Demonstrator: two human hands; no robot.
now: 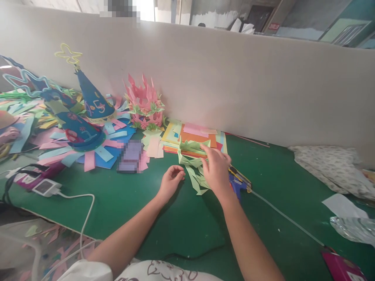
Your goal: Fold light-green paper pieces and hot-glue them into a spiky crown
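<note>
right hand (216, 168) rests on green paper strips (195, 162), left hand (170, 181) curled beside.

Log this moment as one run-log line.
left hand: loosely curled on green table, empty | right hand: reaching onto green paper strips | beside: blue glue gun, coloured paper stack

Blue cone hat (94, 100): pink nos. "4 5". Red sign (274, 26) at top: unreadable.

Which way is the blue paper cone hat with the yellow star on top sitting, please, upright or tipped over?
Upright. The blue cone hat stands on its wide base among paper strips, tip and yellow star pointing up beside the partition wall.
</note>
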